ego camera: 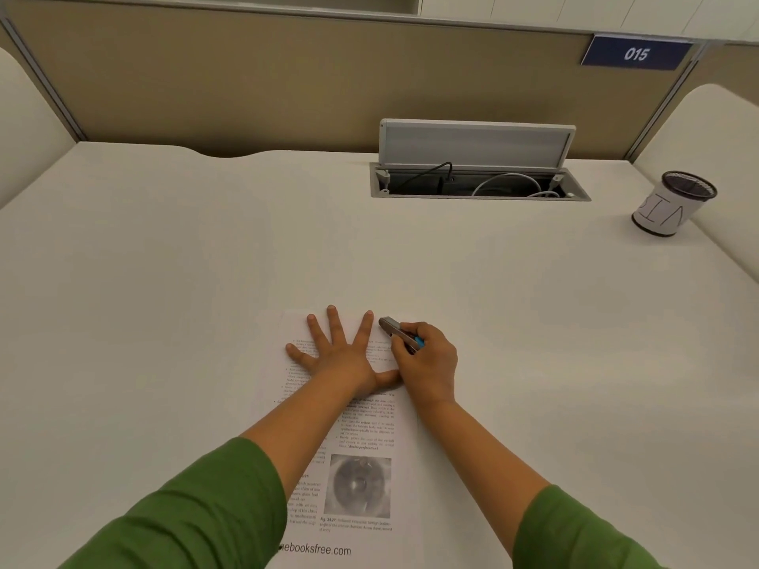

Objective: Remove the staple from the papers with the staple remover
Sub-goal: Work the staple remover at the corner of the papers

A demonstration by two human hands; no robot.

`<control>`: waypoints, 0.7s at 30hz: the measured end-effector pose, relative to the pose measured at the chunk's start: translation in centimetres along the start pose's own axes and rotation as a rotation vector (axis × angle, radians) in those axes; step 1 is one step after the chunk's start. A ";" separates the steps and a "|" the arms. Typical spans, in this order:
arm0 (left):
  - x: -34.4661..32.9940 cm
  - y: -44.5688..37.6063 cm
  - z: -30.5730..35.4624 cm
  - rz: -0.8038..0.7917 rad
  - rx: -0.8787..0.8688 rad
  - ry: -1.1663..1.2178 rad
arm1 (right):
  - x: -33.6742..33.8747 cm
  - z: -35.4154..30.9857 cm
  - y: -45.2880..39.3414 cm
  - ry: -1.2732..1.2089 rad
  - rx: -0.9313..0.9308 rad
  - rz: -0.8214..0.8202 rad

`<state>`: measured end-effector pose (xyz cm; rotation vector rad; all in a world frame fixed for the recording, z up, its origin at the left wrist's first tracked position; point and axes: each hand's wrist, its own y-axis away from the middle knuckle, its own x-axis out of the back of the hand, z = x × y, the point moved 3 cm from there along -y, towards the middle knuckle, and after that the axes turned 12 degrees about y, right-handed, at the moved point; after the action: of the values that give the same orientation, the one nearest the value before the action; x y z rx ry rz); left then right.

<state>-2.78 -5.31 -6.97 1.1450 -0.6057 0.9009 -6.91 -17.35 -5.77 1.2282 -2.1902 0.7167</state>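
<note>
Printed papers (361, 429) with text and a grey eye picture lie on the white desk in front of me. My left hand (334, 355) presses flat on their upper part, fingers spread. My right hand (427, 363) grips a staple remover (396, 331), metal with a blue handle part. Its metal tip points at the papers' top right corner, just beside my left index finger. The staple itself is too small to make out.
An open cable hatch (478, 182) with wires sits at the back of the desk (205, 260). A mesh pen cup (673, 203) with a white label stands at the far right. Beige partition walls enclose the desk.
</note>
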 end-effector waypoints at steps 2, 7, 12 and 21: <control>0.0 -0.1 -0.1 0.002 0.000 -0.002 | 0.1 0.1 -0.2 -0.040 -0.040 0.018; -0.1 -0.2 -0.2 0.003 0.004 -0.016 | 1.1 0.6 -0.8 -0.252 -0.233 0.142; 0.1 -0.1 0.0 -0.008 0.015 -0.003 | 0.6 0.5 0.6 -0.186 -0.138 0.049; 0.2 0.3 0.2 -0.010 0.018 -0.016 | 0.4 -0.1 0.1 -0.044 -0.093 0.037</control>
<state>-2.92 -5.42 -6.55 1.1707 -0.6055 0.8911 -7.18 -17.44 -5.43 1.1705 -2.2609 0.6004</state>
